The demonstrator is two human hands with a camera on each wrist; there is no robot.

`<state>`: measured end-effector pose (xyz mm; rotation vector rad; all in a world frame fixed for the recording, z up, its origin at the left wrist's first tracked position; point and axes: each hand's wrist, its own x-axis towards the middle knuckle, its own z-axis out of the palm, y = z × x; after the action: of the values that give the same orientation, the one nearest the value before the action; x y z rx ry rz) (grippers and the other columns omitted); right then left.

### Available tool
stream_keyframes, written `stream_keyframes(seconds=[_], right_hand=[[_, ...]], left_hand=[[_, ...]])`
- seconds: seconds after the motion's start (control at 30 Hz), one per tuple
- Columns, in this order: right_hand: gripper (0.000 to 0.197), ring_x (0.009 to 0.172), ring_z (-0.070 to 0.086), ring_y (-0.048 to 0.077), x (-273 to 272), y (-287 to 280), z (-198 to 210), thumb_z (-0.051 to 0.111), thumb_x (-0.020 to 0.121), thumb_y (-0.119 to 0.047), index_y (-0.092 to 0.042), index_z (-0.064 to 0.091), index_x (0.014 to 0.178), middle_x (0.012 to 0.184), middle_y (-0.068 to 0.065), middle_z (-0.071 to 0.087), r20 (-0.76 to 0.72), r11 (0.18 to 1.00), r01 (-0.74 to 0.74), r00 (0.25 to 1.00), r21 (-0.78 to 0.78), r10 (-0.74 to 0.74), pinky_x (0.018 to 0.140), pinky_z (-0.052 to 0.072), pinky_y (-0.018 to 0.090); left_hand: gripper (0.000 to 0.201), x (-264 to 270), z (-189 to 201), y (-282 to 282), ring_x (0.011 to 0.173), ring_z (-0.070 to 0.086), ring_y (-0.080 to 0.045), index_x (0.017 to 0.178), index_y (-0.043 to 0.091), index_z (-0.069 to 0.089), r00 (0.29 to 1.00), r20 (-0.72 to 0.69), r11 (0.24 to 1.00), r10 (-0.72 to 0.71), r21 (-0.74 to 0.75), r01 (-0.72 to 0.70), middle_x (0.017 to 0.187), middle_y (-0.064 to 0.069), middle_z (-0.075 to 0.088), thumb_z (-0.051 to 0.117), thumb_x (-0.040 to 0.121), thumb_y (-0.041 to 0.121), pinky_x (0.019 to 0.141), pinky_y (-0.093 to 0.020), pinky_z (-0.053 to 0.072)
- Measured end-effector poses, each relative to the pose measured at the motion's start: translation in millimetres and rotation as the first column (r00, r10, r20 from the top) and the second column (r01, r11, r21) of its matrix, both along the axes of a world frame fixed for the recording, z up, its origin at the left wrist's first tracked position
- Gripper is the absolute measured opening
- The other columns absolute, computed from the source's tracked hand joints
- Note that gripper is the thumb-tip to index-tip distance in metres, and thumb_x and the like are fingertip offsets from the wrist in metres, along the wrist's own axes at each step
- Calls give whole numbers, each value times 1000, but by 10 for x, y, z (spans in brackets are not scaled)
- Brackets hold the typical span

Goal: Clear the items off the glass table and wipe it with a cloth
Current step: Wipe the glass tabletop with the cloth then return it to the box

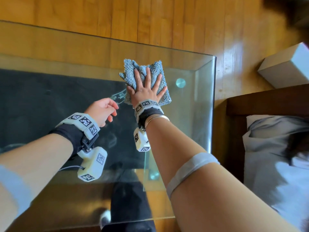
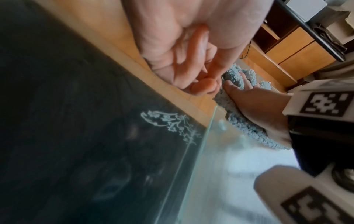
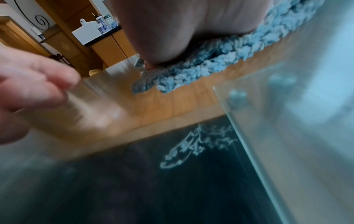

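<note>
- Cloth (image 1: 147,81), blue-grey and shaggy, lies bunched on the glass counter (image 1: 197,101) towards its far right corner, pinned flat under the right hand (image 1: 147,91).
- Right hand: palm down, fingers (image 1: 148,76) straight and spread over the cloth, pressing rather than gripping it.
- Left hand (image 1: 103,113) hovers just left of the cloth, above the glass; its fingers (image 2: 201,81) hang loosely curled and hold nothing.
- No loose items show on the counter, so clearing looks done and wiping is the step in hand.
- Risk: nothing grips the cloth, so a fast stroke could let the hand slide over it and leave it bunched behind, missing a strip of glass.
- Risk: the cloth is near the far edge and the right corner; an outward stroke could carry it over the rim onto the wooden floor (image 1: 167,17).
- Risk: heavy leaning on the outstretched arm loads the glass close to its edge; lighter pressure seems wiser.
- Risk: the idle left hand is close to the glass and could leave fresh fingerprints on the wiped part.
- Risk: smears may go unnoticed, since the dark panel (image 1: 50,106) below and the reflections make them hard to see.
- Writing: a pale etched motif (image 2: 170,125) shows in the glass beside the cloth; it looks decorative, and I cannot tell if it holds letters.
- Wrist bands (image 1: 83,123) carry black-and-white square code markers, not words. No brand is readable anywhere.
</note>
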<state>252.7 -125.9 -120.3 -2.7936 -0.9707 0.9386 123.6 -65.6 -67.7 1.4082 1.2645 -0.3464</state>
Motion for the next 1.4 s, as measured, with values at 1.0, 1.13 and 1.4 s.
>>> stream_keyframes(seconds=[1.0, 1.13, 1.4], right_hand=[[61, 146, -17, 29, -2451, -2994, 25, 26, 90, -67, -53, 2, 144, 159, -16, -8, 47, 977, -214, 976, -20, 214, 111, -12, 59], [62, 146, -18, 29, -1913, -3625, 21, 25, 88, -69, -55, -1, 143, 158, -17, -10, 89, 992, -77, 992, -100, 86, 112, -12, 58], [64, 143, -25, 31, -1309, -4063, 17, 23, 88, -70, -55, -9, 142, 156, -15, -22, 56, 984, 119, 992, -134, -112, 111, -10, 60]], left_hand=[[20, -1928, -50, -2204, 55, 45, -14, 87, 17, 58, 992, 8, 990, -122, 73, 121, 74, 2, 58, 42, 89, 7, 33, -14, 28], [20, -1612, -44, -2490, 55, 46, -13, 91, 15, 58, 992, 57, 992, -117, 60, 113, 74, 2, 57, 41, 88, 5, 36, -16, 30], [21, -986, -58, -2922, 55, 45, -12, 93, 12, 58, 978, 93, 982, -189, -7, 190, 75, 2, 56, 40, 89, 4, 37, -17, 27]])
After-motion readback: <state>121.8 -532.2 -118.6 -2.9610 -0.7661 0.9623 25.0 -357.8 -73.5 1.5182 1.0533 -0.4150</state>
